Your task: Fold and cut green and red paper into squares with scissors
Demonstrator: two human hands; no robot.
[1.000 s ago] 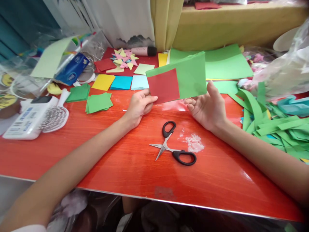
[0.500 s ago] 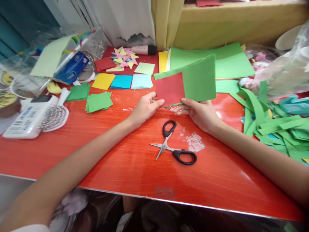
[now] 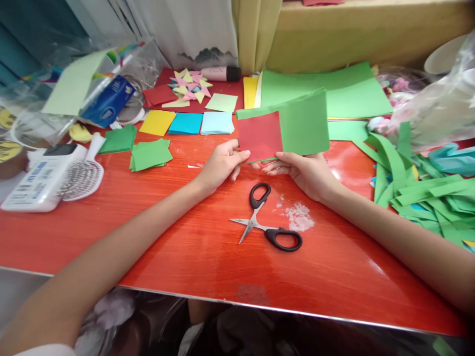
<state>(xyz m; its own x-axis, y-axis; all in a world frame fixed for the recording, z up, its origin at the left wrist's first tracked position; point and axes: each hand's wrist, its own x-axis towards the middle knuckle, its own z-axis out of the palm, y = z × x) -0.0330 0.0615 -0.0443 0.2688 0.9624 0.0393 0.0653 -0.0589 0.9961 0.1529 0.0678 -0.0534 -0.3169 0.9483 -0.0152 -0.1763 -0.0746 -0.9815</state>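
Observation:
A red paper square point(image 3: 260, 136) lies against a larger folded green sheet point(image 3: 302, 123), both held upright above the red table point(image 3: 185, 247). My left hand point(image 3: 220, 165) pinches their lower left corner, thumb on the red square. My right hand point(image 3: 304, 173) grips the bottom edge of the papers from below, fingers closed under them. Black-handled scissors point(image 3: 269, 222) lie open on the table just in front of both hands, touched by neither.
Stacks of green point(image 3: 150, 154), yellow point(image 3: 158, 122) and blue squares point(image 3: 186, 123) lie at the back left, with a white hairbrush point(image 3: 79, 178) and a white device point(image 3: 37, 178). Large green sheets point(image 3: 334, 91) lie behind. Green paper strips point(image 3: 426, 193) pile at the right.
My right hand, open beside the papers a second ago, has closed on their bottom edge. The papers shifted slightly right and now stand steadier between both hands.

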